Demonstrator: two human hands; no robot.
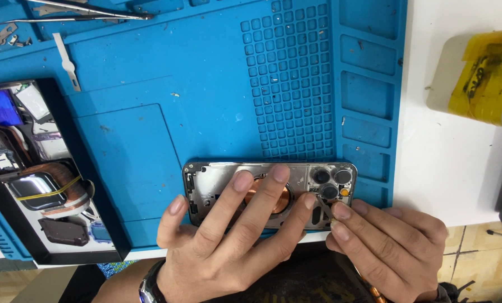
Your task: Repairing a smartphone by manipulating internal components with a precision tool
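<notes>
Left hand [217, 247] presses spread fingers on the phone housing [217, 188]; right hand [386, 247] fingers pinch a small tool [325, 209].

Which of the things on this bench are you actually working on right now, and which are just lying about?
In hand:
- phone housing, pinned by left hand
- small tool, in right hand

Lying about:
- tweezers
- white spudger
- black parts tray
- yellow-taped block
- blue mat

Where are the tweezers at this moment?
In the head view, the tweezers lie at the top left of the blue mat, far from both hands.
</notes>
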